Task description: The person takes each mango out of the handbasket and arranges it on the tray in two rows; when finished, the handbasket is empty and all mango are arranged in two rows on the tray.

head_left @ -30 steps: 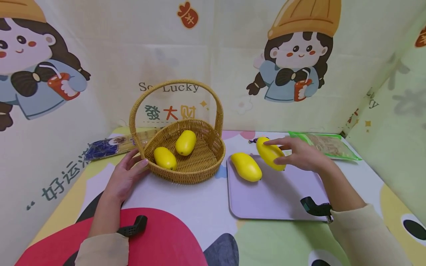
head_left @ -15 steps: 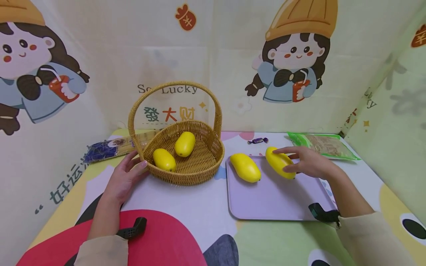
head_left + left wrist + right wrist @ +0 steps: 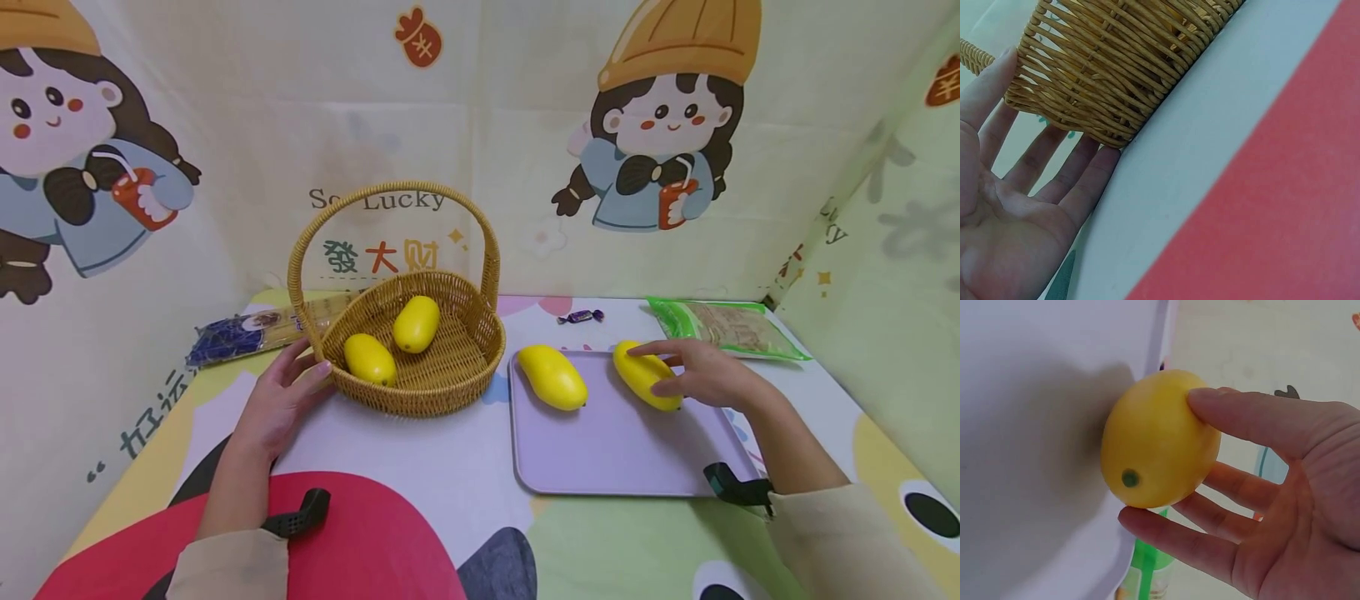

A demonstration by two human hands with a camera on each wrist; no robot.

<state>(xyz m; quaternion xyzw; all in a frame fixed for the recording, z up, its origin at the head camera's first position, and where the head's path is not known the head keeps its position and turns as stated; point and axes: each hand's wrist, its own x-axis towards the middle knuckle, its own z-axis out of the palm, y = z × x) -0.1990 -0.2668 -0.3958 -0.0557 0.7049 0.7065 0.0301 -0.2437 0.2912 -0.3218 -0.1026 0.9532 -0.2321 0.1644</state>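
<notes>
At the far left of the tabletop [image 3: 405, 450], a long packet [image 3: 258, 332] with a blue end lay aslant, its other end running behind the wicker basket [image 3: 427, 400]. Next to it, the left hand [image 3: 281, 400] touched the basket's near-left side, thumb at the rim by the foot of the handle [image 3: 405, 187], the other fingers extended and apart against the woven wall. Inside lay two yellow fruits: a front fruit [image 3: 370, 360] near the left side and, just behind it to the right, a rear fruit [image 3: 416, 324]. Then came a lilac tray [image 3: 600, 458], with a loose fruit [image 3: 552, 377] lying in its back-left corner. Beyond the tray's far rim sat a wrapped sweet [image 3: 581, 317] in dark purple. Farther right, at the back part of the tray, was the held fruit [image 3: 639, 372], clamped between the thumb and fingers of the right hand [image 3: 701, 372]; whether its underside met the tray I could not tell. Behind that hand, a green-edged packet [image 3: 738, 325] lay flat on the tabletop, near the printed backdrop [image 3: 517, 167].
</notes>
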